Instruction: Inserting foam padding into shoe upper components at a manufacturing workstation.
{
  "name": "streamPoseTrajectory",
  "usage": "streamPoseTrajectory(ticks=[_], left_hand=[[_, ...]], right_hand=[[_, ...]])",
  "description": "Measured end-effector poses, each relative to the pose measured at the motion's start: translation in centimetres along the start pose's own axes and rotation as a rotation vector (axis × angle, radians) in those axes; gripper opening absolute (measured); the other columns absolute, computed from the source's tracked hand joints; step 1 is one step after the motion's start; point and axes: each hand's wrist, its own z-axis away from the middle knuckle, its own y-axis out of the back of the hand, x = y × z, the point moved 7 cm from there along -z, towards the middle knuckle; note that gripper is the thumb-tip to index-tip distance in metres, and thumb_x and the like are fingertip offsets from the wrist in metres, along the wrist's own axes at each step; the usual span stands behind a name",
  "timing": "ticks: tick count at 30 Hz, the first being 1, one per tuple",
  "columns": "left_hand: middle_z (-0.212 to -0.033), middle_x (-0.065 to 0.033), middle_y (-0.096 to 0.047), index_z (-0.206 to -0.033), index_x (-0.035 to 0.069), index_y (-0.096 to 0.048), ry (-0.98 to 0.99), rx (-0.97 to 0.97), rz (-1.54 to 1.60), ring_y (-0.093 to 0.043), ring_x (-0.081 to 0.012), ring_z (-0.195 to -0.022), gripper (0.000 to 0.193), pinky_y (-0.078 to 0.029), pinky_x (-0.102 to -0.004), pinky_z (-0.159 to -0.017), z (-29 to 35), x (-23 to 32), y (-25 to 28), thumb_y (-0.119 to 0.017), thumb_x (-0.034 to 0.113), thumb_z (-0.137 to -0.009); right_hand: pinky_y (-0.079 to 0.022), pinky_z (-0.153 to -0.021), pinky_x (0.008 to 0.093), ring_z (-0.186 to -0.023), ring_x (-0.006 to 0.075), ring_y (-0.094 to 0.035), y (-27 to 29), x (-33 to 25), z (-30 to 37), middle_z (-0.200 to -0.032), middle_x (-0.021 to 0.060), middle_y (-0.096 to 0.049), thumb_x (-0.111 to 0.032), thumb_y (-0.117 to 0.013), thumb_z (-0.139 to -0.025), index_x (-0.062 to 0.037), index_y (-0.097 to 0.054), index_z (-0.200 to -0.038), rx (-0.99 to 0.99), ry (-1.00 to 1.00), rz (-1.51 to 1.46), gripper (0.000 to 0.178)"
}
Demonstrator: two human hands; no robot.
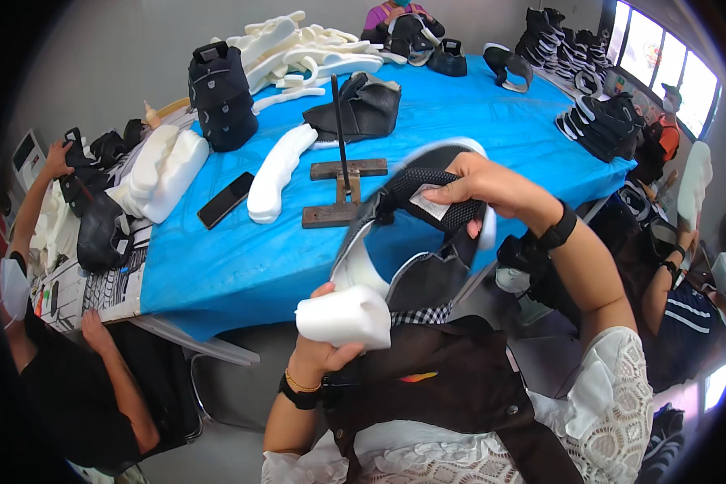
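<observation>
Held up before me at the table's near edge is a curved black fabric cover (pixel 436 278) with a mesh section, a white label and checkered trim. Its opening shows a white inside. My right hand (pixel 492 189) grips the mesh end, thumb against the label. Lower left, my left hand (pixel 323 351) is closed round a thick white foam piece (pixel 343 317), whose bent end sticks out beside the cover. How far that foam reaches into the cover, I cannot tell. Slightly beyond stands an upright dark rod (pixel 340 129) on an I-shaped base.
On the blue-covered table (pixel 210 282) lie a phone (pixel 225 200), a loose foam piece (pixel 281 173) and a black cover (pixel 355 109). A foam heap (pixel 298 52) and stacked black covers (pixel 222 97) stand farther back. Other people work at left, far side and right.
</observation>
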Motion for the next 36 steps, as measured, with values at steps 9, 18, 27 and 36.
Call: streamPoseTrajectory(ticks=[9, 18, 27, 36], left_hand=[[-0.118, -0.0227, -0.057, -0.135, -0.003, -0.031, 0.323, -0.185, 0.302, -0.059, -0.0330, -0.109, 0.090, -0.049, -0.0439, -0.091, 7.7, -3.8, -1.6, -0.070, 0.051, -0.075], [-0.106, -0.0244, -0.062, -0.131, -0.003, -0.037, 0.580, 0.129, 0.767, -0.065, -0.0323, -0.095, 0.099, -0.054, -0.0413, -0.082, 13.0, -1.7, -5.4, -0.065, 0.070, -0.071], [-0.142, -0.0244, -0.040, -0.134, 0.007, -0.040, 0.272, 0.634, 1.342, -0.043, -0.0377, -0.129, 0.070, -0.049, -0.0465, -0.092, 15.1, -1.3, 1.6, -0.039, 0.062, -0.091], [-0.130, -0.0277, -0.050, -0.144, 0.006, -0.028, 0.069, 0.513, 0.436, -0.060, -0.0397, -0.105, 0.087, -0.045, -0.0493, -0.096, 11.0, 6.9, 7.8, -0.069, 0.045, -0.077]], right_hand=[[-0.039, -0.032, 0.0230, -0.036, 0.0104, -0.051, -5.6, 3.2, 4.4, -0.050, 0.0031, -0.051, -0.037, -0.066, -0.086, 0.0055, -0.057, -0.058, 0.017, 0.035, -0.044, 0.052], [-0.037, -0.034, 0.0259, -0.035, 0.0134, -0.051, -9.1, 6.2, 7.7, -0.044, 0.0076, -0.048, -0.037, -0.064, -0.088, 0.0075, -0.055, -0.056, -0.060, -0.125, 0.335, 0.055], [-0.041, -0.036, 0.0272, -0.039, 0.0149, -0.052, -9.2, 12.4, 8.8, -0.052, 0.0090, -0.054, -0.037, -0.066, -0.085, 0.0078, -0.062, -0.067, 0.137, -0.158, 0.195, 0.049], [-0.042, -0.053, 0.0418, -0.058, 0.0367, -0.054, -4.8, 3.4, 8.6, -0.062, 0.0215, -0.052, -0.015, -0.059, -0.058, 0.0059, -0.057, -0.073, -0.019, 0.459, 0.934, 0.026]])
